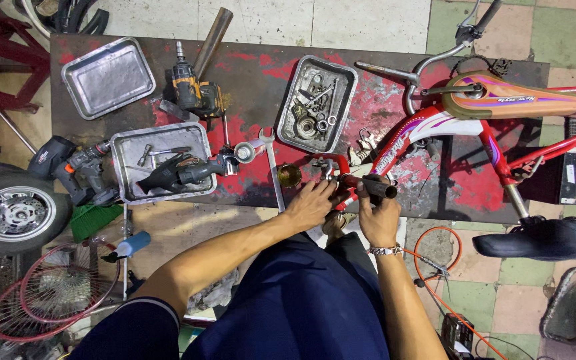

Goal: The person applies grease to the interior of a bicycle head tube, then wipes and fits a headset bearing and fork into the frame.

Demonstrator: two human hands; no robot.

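Note:
A small red and white bicycle frame (pixel 428 130) lies on its side on a worn red workbench (pixel 248 87). Its black saddle (pixel 541 239) hangs off the near right edge. My right hand (pixel 378 213) is closed around a dark tube (pixel 376 187) at the frame's near end. My left hand (pixel 311 203) rests beside it, fingers on the red bracket (pixel 336 165) and small metal parts there. A small brass cup (pixel 289 175) stands just left of my left hand.
Three metal trays sit on the bench: an empty one (pixel 108 77), one with tools (pixel 161 160), one with nuts and bearings (pixel 316 103). Power drills (pixel 195 93), a long spanner (pixel 273 167), a tyre (pixel 15 210) and spoked wheels (pixel 55 287) lie around.

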